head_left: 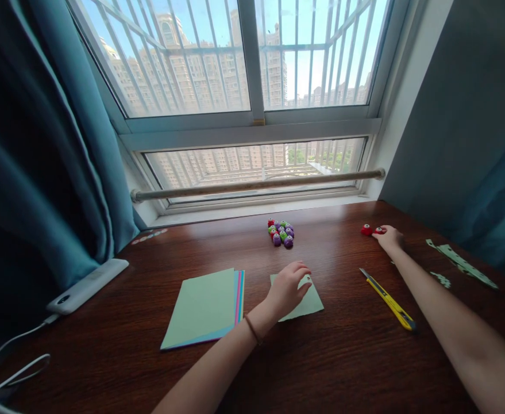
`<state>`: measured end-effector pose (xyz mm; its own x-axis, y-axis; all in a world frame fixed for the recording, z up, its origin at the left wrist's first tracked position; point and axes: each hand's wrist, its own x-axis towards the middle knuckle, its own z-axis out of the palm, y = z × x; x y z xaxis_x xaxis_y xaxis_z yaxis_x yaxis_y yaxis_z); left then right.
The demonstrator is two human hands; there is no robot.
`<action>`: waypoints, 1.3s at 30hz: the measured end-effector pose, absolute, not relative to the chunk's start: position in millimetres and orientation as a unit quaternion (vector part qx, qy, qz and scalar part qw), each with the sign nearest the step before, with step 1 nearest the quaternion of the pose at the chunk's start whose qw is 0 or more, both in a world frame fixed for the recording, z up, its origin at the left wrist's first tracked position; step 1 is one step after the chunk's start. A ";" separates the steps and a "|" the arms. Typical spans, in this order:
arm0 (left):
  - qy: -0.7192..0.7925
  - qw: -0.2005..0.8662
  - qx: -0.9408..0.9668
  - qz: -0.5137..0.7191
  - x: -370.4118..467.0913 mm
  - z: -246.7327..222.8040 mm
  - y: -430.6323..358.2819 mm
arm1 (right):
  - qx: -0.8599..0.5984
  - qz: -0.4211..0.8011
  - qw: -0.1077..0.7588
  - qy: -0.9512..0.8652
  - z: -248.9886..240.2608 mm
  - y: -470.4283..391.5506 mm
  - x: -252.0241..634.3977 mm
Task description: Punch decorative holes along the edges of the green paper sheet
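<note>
My left hand (287, 288) is over a small sheet of pale green paper (306, 303) at the centre of the table, its fingers apart and curved above the sheet. At the right, my right hand (390, 238) has its fingertips closed on a small red toy with a white eye (379, 230). Just left of that toy is another red toy (366, 230). A yellow utility knife (389, 300) lies between my two arms. Several red, green and purple toys (282, 232) form a cluster near the window side.
Left of my left hand is a stack of coloured paper (204, 307). Cut green strips (465, 264) and small scraps (442, 280) lie at the far right. A white power strip (87, 286) with a cable sits at the left by the curtain (54, 144).
</note>
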<state>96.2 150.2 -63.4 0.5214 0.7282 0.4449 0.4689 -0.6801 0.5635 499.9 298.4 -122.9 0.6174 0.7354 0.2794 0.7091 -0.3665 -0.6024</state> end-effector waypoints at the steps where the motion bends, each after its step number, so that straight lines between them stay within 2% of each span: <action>1: 0.351 0.171 0.866 0.313 93.4 -62.7 147.4 | -0.828 0.011 0.355 -0.433 -120.6 296.7 498.8; 4: 0.355 0.123 0.896 0.238 81.0 -66.7 136.0 | -0.828 -0.024 0.361 -0.430 -108.8 289.5 488.2; 8: 0.364 0.097 0.909 0.176 61.7 -80.1 119.8 | -0.750 -0.051 0.390 -0.532 -85.2 272.0 441.1; 12: 0.384 0.104 0.899 0.183 50.5 -88.4 111.4 | -0.655 0.119 0.379 -0.643 -71.7 248.7 361.0; 14: 0.387 0.107 0.897 0.186 48.1 -89.0 110.1 | -0.629 0.143 0.356 -0.676 -73.4 241.9 320.7; 20: 0.377 0.104 0.901 0.191 45.8 -88.0 110.6 | -0.608 0.129 0.308 -0.720 -89.6 251.4 236.7; 25: 0.380 0.103 0.898 0.196 46.1 -89.4 111.2 | -0.642 0.095 0.304 -0.698 -94.2 265.3 200.7; 29: 0.384 0.109 0.894 0.205 46.4 -88.7 110.9 | -0.648 0.112 0.323 -0.681 -93.8 270.5 190.3; 36: 0.396 0.128 0.883 0.218 47.4 -87.5 108.5 | -0.570 0.259 0.409 -0.664 -78.5 241.3 217.3; 39: 0.396 0.132 0.881 0.222 48.5 -86.4 107.1 | -0.454 0.466 0.463 -0.602 -72.9 207.1 241.5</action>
<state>48.5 107.1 -86.4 0.5876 0.7563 0.2876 0.6393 -0.6518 0.4079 241.5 207.1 -72.9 -0.1595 0.9781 0.1334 0.1155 0.1527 -0.9815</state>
